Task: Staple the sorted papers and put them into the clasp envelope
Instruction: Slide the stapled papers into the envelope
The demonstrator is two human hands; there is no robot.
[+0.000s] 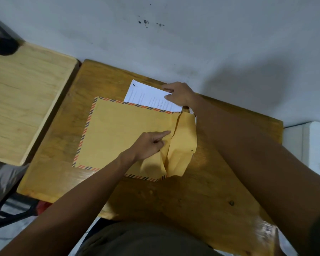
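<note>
Head view: left hand [148, 145] fingers pinch the envelope [118, 130] mouth; right hand [179, 95] fingers grip the papers [146, 97]

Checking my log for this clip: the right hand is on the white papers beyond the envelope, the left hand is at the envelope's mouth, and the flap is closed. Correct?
No: the flap is open, folded out to the right of the envelope, as the head view shows. The rest stands: right hand on the papers, left hand at the mouth.
</note>
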